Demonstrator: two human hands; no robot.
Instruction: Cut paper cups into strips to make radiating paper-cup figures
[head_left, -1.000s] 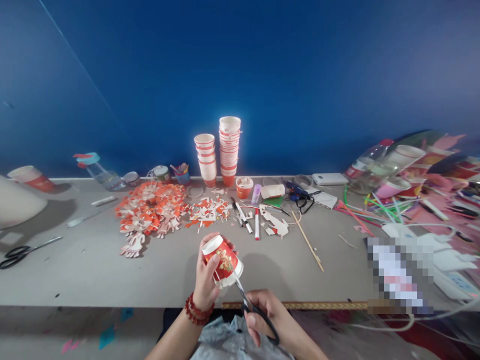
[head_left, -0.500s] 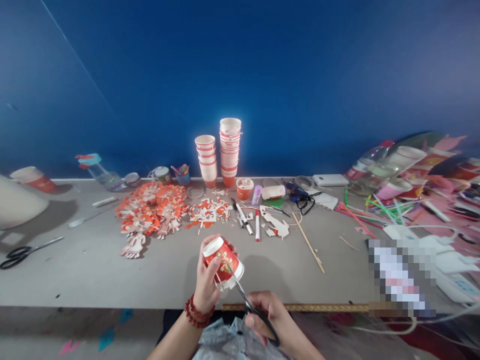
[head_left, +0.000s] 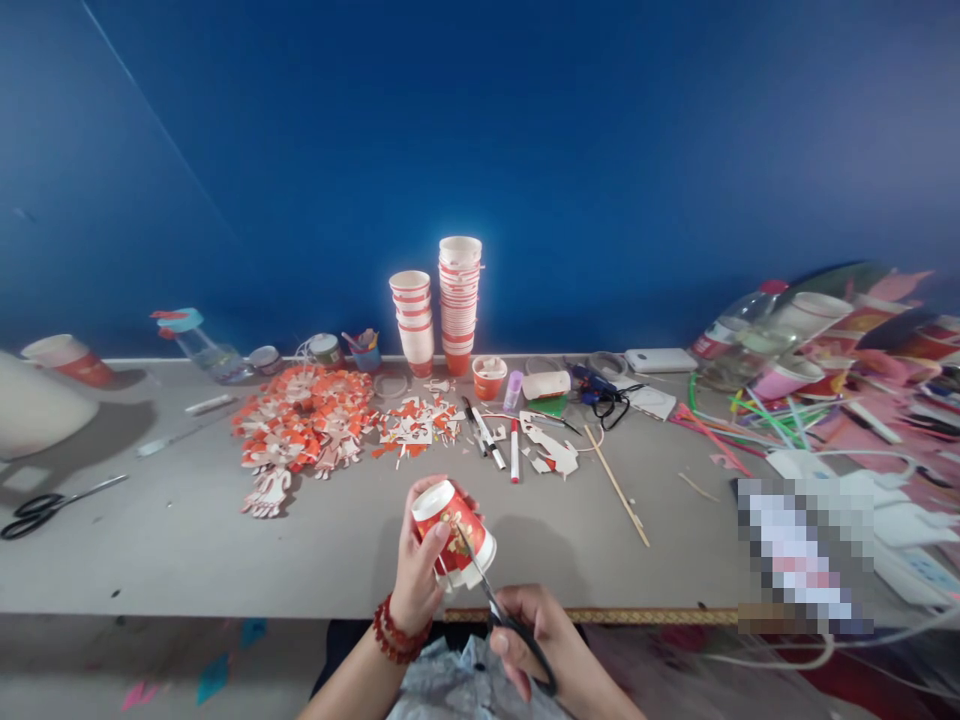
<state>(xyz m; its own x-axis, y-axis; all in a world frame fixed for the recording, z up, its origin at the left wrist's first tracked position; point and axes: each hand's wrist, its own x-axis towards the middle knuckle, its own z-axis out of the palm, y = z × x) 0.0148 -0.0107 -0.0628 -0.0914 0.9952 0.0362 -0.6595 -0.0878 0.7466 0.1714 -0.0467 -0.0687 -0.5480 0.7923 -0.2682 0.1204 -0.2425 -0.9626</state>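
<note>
My left hand [head_left: 416,570] is wrapped round a red paper cup [head_left: 442,515] with a gold flower print, held tilted above the table's front edge. The cup's lower side is cut, and a pale flap hangs there. In my right hand [head_left: 536,635] are black-handled scissors [head_left: 486,588], their blades lying against the cup's printed wall near its rim. Part of the blades may be hidden by the cup; I cannot tell how wide they are apart. A red bead bracelet [head_left: 397,632] circles my left wrist.
Beyond my hands lie paper scraps [head_left: 420,420], markers [head_left: 514,450] and a wooden stick [head_left: 615,485]. Two cup stacks [head_left: 459,300] stand by the blue wall. At left are a pile of orange-white cutouts [head_left: 300,420] and other scissors [head_left: 52,510]; a power strip [head_left: 907,570] lies right.
My left hand and the cup have shifted slightly right and down. The scissors stay against the cup, and my right hand has barely moved.
</note>
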